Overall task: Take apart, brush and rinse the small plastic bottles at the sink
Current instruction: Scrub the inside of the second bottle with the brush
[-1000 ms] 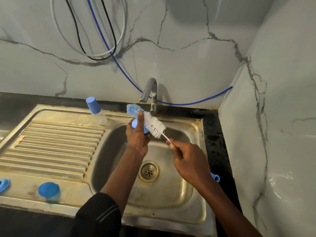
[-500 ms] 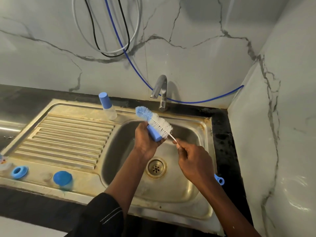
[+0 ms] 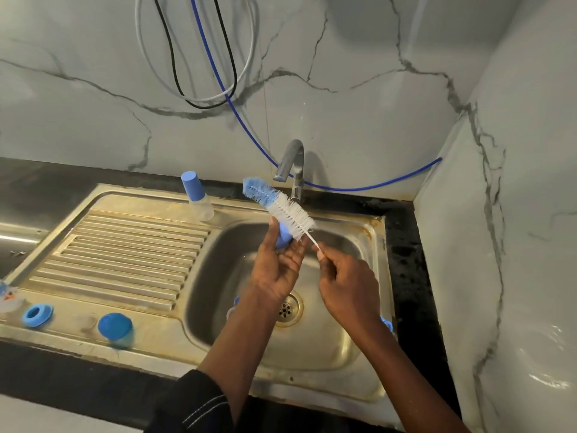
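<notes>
Two hands over sink (image 3: 376, 232). Left hand (image 3: 276, 270) has turned palm toward me since last look, fingers round small blue bottle piece (image 3: 282, 237). Right hand (image 3: 346, 282) pinches wire stem of brush (image 3: 281, 209), bristles on piece. I judge scrubbing ongoing, rinse pending. Capped bottle (image 3: 198, 198), blue ring (image 3: 37, 314) and blue cap (image 3: 115, 328) on steel drainboard (image 3: 125, 245). Black table (image 3: 406, 276), marble wall (image 3: 343, 104).
</notes>
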